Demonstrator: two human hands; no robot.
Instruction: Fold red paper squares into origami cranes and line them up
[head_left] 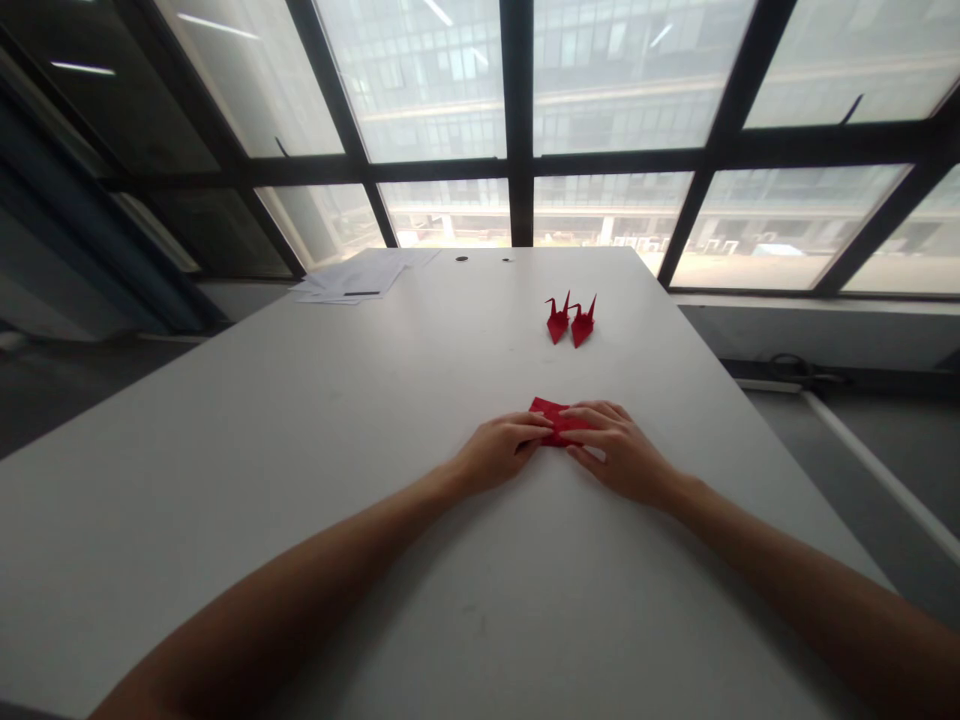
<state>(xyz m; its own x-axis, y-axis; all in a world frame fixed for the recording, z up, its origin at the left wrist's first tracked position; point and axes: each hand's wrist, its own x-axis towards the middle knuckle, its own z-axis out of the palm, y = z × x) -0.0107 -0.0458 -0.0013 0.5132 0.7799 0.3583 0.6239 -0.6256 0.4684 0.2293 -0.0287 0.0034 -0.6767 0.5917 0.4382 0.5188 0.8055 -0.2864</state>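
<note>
Red paper [548, 407], white table [360, 400]

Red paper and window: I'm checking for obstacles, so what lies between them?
The head view shows two red cranes on the table between the red paper and window; near the table's far edge, a dark disc and a smaller dark thing.

Daylit windows [517, 165] in dark frames rise beyond a white table [405, 380].

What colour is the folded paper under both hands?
The folded paper is red, clearest in the head view.
</note>
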